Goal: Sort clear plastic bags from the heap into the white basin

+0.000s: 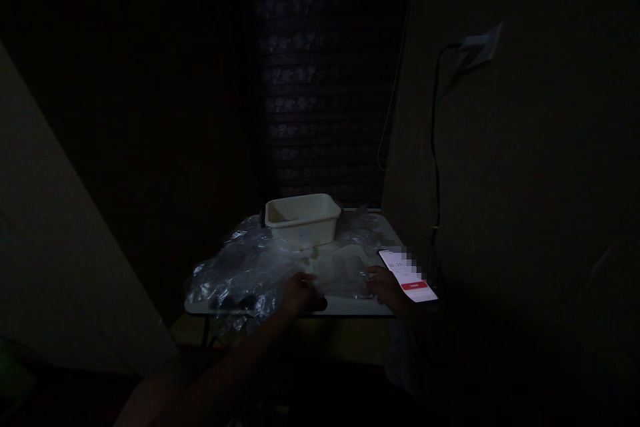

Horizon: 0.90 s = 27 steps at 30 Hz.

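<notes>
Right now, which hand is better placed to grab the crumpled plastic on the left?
Probably your left hand: it's closer to the crumpled plastic, while your right hand is across the flat clear plastic, beside the phone.

V. dim overall; most of the frame falls to near-black, esp. the L side, the lower edge and the lower R corner. Brightest spot = lit phone screen w/ a red button point(414, 285), its upper R part hidden by blocky grey pixelation. Faint light elsewhere: the white plastic tub point(304, 230) reads as dull cream, lit more on its rim & front, darker inside. Small glints on the crumpled clear plastic sheeting point(240, 260), some cool white. Dark ribbed window covering point(290, 107) has weak purplish sheen, mostly L of its middle. White wall outlet plate point(493, 45) looks smeared, w/ a soft shadow below. Hands dim, edges soft; fine detail lost in murk. Light source n/a in view, bar the screen.
</notes>
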Available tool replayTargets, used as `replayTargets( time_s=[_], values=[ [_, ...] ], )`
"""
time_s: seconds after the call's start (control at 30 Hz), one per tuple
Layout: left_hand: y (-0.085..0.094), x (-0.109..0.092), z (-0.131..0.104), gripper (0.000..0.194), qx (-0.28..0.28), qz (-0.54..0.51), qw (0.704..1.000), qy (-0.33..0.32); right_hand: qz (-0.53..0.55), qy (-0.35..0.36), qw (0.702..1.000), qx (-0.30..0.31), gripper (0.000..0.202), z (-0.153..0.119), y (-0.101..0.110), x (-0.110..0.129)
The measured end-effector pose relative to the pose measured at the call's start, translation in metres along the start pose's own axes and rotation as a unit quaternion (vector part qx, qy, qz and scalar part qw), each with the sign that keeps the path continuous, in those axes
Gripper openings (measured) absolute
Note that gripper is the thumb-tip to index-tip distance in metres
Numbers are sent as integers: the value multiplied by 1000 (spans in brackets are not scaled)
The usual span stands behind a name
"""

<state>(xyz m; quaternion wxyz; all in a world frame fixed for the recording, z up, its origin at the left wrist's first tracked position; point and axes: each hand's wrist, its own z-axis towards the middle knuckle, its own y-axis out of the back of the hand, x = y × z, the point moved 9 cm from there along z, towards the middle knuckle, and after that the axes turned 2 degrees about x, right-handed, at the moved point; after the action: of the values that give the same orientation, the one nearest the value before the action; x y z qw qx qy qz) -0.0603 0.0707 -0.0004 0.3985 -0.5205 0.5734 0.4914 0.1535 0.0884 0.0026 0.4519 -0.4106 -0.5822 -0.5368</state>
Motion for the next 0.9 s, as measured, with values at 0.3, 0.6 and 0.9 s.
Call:
replayTargets(
  time_s=[0.3,0.6,0.9],
  values=[
    [7,-49,-18,24,-62,398,901,-160,-71,-23,996,-58,28,-7,5,10],
    [-71,-55,-30,42,79,568,752,-325,-337,64,935,-94,30,-11,10,41],
    [-101,-43,-12,49,80,613,736,-275,-417,286,862,24,40,-12,-59,75]
  ],
)
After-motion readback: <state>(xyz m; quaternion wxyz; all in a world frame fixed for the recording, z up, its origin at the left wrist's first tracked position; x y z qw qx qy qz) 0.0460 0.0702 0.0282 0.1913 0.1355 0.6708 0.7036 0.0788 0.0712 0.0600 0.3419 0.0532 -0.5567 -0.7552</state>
